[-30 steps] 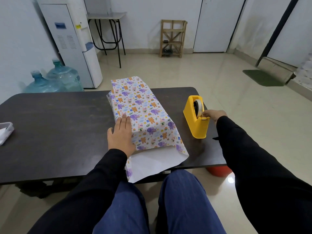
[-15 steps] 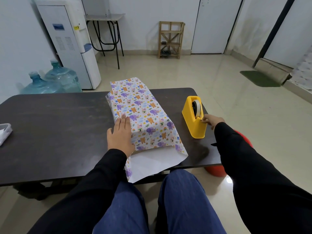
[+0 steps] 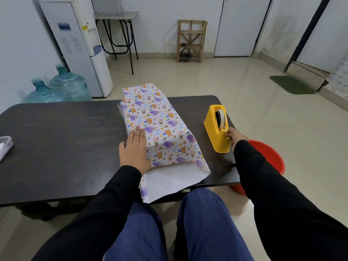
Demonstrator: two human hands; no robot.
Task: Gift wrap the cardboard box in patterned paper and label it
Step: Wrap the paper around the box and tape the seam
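- While the left hand [image 3: 134,150] lies flat, fingers together, on the wrapped box [image 3: 160,129], it pins the paper's overlap at the left top edge.
- Box sits mid-table [image 3: 56,140], between both hands; loose paper [image 3: 169,179] trails off the near edge, ends unfolded.
- Right hand [image 3: 235,136] pinched narrow at the cutter of the yellow tape dispenser [image 3: 216,132], just right of the box; whether tape is gripped, cannot tell.
- Judgement: paper thin, slick, creases easily, springs open if released; box light and stiff.
- Best hold: press along the seam, not the floppy overhang.
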